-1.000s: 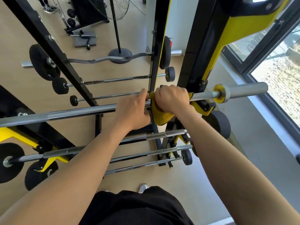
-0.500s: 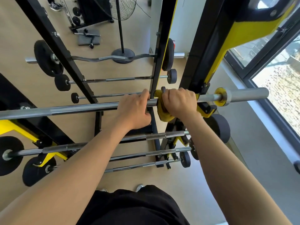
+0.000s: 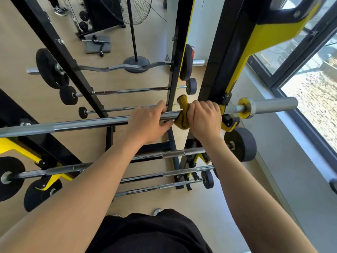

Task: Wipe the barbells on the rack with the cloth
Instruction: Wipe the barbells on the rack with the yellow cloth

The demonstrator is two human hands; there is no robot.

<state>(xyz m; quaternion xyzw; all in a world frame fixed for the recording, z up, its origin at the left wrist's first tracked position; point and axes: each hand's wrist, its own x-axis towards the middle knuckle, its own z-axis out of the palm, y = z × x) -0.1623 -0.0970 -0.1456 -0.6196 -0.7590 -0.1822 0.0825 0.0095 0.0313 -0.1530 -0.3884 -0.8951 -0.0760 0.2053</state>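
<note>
I see a pedestal fan beyond the grip; a grey mat beyond and left; a window to the right.

both arms outstretched, left grip and right grip side by side, apparently clenched.

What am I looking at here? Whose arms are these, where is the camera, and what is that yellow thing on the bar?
No machine here: a person wears a camera on the head, so you look down along their two arms. They stand at a black and yellow rack carrying several barbells. The left hand grips the top barbell bare. The right hand holds a yellow cloth wrapped round the same bar, to wipe it. Other barbells rest lower down; a fan stands behind.
</note>
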